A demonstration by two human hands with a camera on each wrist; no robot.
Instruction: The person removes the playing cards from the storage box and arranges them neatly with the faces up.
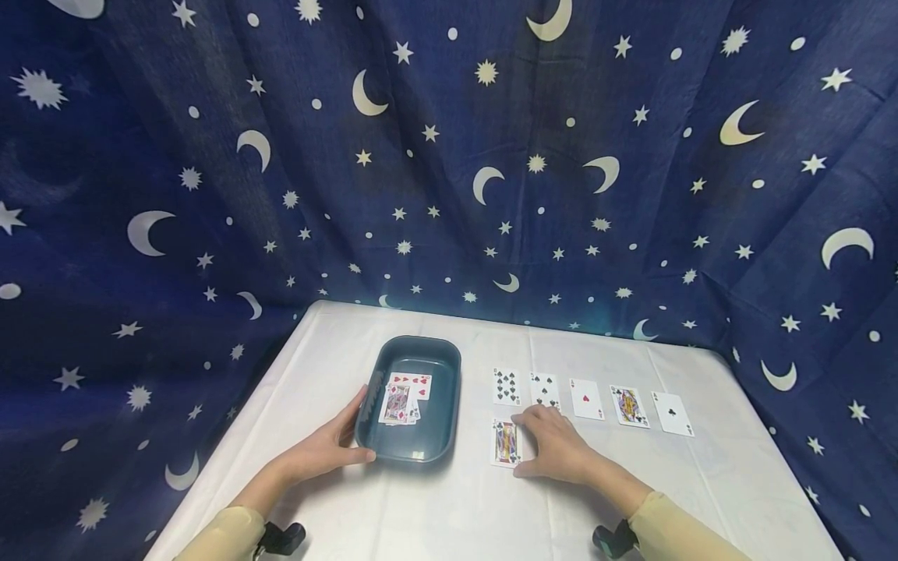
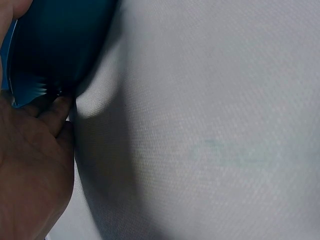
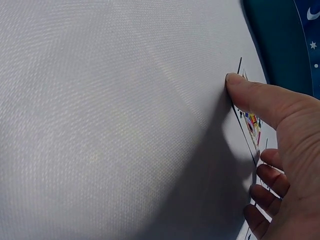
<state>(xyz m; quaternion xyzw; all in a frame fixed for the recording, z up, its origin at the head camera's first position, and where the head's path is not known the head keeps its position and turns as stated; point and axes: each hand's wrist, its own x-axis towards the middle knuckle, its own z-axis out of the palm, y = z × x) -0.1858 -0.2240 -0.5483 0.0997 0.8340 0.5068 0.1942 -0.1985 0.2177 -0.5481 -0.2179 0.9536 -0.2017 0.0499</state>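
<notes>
My left hand (image 1: 324,450) grips the left side of a dark teal tray (image 1: 454,389), thumb at the near corner and fingers along the side wall. In the left wrist view its fingers curl in at the tray's edge. Inside the tray lie several overlapping playing cards, with a six of hearts (image 1: 423,382) and a red face card (image 1: 397,403) on top. To the right of the tray, my right hand (image 1: 561,448) holds a black-suit face card (image 1: 505,444) by its right edge, thumb at the near corner, fingers at the far one.
A row of face-up cards lies behind the right hand: a ten of spades (image 1: 507,386), a spade card (image 1: 543,388) partly covered by the fingers, an ace of hearts (image 1: 586,399), a face card (image 1: 630,406) and an ace of clubs (image 1: 673,413). A patterned blue curtain (image 1: 449,187) encloses the white table (image 1: 435,506).
</notes>
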